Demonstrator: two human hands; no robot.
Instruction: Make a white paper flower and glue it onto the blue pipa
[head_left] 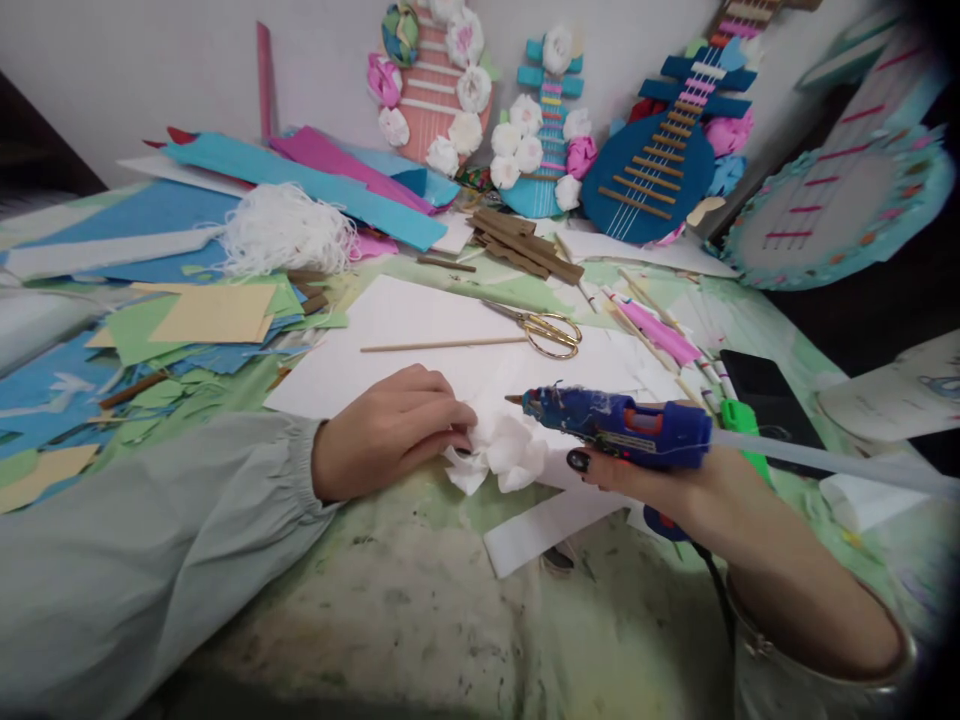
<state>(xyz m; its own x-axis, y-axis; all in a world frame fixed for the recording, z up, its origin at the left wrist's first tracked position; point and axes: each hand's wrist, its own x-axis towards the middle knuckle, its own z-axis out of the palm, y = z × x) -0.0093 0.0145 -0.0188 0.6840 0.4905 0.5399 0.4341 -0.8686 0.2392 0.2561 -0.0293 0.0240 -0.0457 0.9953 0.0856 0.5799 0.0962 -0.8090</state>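
Note:
My left hand (397,430) pinches the left side of a crumpled white paper flower (514,450) low in the middle of the view. A blue glue gun (622,425) with a clear glue stick in its back is gripped by my right hand (660,480). Its nozzle points left, just above the flower; whether they touch cannot be told. Under and behind the flower lies a white sheet (405,320). A white paper strip (551,530) rests in front of the flower, near the glue gun.
Gold-handled scissors (553,335) and a thin wooden stick (442,345) lie on the sheet. Coloured paper scraps (210,312) and white string (289,230) are at left. Paper instruments (649,180) lean at the back. A black phone-like object (769,395) lies at right.

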